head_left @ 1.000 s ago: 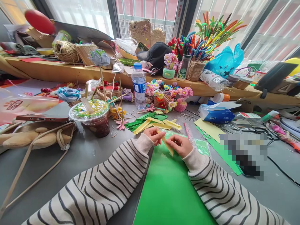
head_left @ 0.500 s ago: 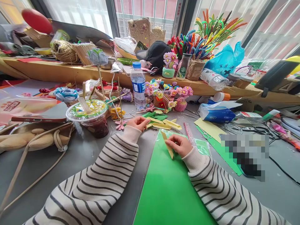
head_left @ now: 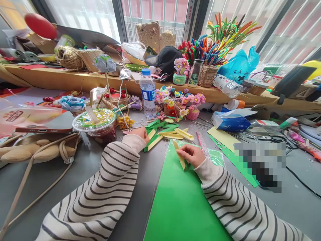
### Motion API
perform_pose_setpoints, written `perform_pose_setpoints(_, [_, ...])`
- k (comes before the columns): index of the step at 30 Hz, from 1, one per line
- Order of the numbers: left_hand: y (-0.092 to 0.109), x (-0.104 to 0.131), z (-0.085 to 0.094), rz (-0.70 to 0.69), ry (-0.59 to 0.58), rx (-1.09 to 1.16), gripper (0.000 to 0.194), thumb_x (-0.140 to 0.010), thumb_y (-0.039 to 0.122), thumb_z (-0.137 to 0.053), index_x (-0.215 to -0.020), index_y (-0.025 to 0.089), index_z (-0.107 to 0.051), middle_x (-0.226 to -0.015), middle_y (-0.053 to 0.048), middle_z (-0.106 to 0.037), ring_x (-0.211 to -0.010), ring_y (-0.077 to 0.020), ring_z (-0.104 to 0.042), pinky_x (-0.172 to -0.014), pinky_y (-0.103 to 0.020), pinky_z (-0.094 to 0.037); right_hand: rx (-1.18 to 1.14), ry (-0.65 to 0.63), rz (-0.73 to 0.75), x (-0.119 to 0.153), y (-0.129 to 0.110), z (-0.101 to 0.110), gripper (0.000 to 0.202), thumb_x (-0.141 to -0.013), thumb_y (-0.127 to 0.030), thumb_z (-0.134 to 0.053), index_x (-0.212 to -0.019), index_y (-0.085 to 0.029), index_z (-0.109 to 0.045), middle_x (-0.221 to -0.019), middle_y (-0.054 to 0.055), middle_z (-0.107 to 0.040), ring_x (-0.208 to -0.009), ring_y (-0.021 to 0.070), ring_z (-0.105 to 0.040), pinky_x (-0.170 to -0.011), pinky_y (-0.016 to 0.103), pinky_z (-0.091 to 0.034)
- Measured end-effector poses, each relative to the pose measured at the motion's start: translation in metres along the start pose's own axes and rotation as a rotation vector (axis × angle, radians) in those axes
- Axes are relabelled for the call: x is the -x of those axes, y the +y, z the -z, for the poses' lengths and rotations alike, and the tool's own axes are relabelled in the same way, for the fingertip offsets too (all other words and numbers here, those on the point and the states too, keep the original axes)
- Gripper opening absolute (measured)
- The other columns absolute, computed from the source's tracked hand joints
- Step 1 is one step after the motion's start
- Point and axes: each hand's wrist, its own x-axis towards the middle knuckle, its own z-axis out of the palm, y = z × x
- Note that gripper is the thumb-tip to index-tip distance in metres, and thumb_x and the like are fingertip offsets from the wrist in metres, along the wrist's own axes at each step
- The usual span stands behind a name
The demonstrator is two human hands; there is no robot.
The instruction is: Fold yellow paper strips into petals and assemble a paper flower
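My right hand (head_left: 191, 155) pinches a folded yellow paper strip (head_left: 179, 155) between thumb and fingertips, over the green sheet (head_left: 185, 207). At the left edge of a loose heap of green paper strips (head_left: 155, 126) and yellow paper strips (head_left: 184, 133) is my left hand (head_left: 140, 133). Its fingers look curled in, with the tips turned away from view, so I cannot make out what they hold. A pink ruler (head_left: 202, 142) and a clear plastic sleeve (head_left: 216, 156) lie just beyond my right hand.
To the left stand a lidded drink cup (head_left: 96, 125) and a phone (head_left: 43, 129). A water bottle (head_left: 147, 93) and crocheted flowers (head_left: 185, 103) are behind the heap. On the right lie small scissors (head_left: 220, 144), a blue tissue pack (head_left: 230, 119) and a pixelated patch.
My left hand has moved left and slightly towards me. Green and yellow strips now lie spread beside it, further left than before. My right hand keeps its pinch in nearly the same spot.
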Motion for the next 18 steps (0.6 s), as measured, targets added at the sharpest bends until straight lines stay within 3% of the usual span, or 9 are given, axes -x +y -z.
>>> perform_pose_setpoints(4, [0.005,0.012,0.015,-0.032,0.017,0.051,0.011,-0.057,0.022,-0.047,-0.055,0.02,-0.036,-0.053,0.001,-0.051,-0.05,-0.0135,-0.047,-0.045,-0.022,-0.025,-0.031,0.007,-0.025,0.0,-0.002,0.0,0.026,-0.063,-0.041,-0.055,-0.062,-0.015,-0.051,-0.051,-0.003,-0.045,-0.044,0.0068,-0.04,-0.038,0.019,-0.03])
perform_pose_setpoints(7, [0.017,0.021,0.016,-0.109,0.038,0.178,0.014,-0.057,0.021,-0.048,-0.055,0.019,-0.034,-0.049,0.003,-0.047,-0.048,-0.0118,-0.046,-0.046,-0.021,-0.026,-0.095,0.02,-0.062,0.0,-0.004,0.0,0.028,-0.06,-0.042,-0.057,-0.061,-0.015,-0.051,-0.05,-0.003,-0.045,-0.042,0.0065,-0.04,-0.036,0.019,-0.03])
perform_pose_setpoints(11, [0.041,0.031,-0.001,-0.238,0.035,0.456,0.012,-0.058,0.02,-0.049,-0.056,0.018,-0.037,-0.049,0.004,-0.047,-0.048,-0.0092,-0.046,-0.046,-0.019,-0.03,-0.227,0.062,-0.099,0.0,-0.007,-0.001,0.03,-0.057,-0.044,-0.059,-0.062,-0.015,-0.052,-0.045,-0.005,-0.045,-0.036,0.0058,-0.039,-0.032,0.02,-0.031])
perform_pose_setpoints(15, [0.059,0.038,-0.025,-0.338,0.085,0.731,0.014,-0.061,0.023,-0.052,-0.057,0.018,-0.039,-0.053,0.003,-0.049,-0.049,-0.0091,-0.048,-0.047,-0.019,-0.036,-0.314,0.107,-0.116,-0.001,-0.005,0.0,0.029,-0.055,-0.041,-0.062,-0.063,-0.015,-0.052,-0.049,-0.003,-0.051,-0.044,0.0092,-0.049,-0.036,0.02,-0.038])
perform_pose_setpoints(18, [0.064,0.04,-0.039,-0.399,0.005,0.864,0.016,-0.063,0.03,-0.053,-0.059,0.017,-0.042,-0.057,0.001,-0.051,-0.052,-0.0101,-0.051,-0.048,-0.02,-0.039,-0.358,0.132,-0.148,-0.003,-0.002,0.002,0.029,-0.053,-0.04,-0.063,-0.063,-0.015,-0.052,-0.052,-0.002,-0.053,-0.047,0.0108,-0.053,-0.038,0.021,-0.042])
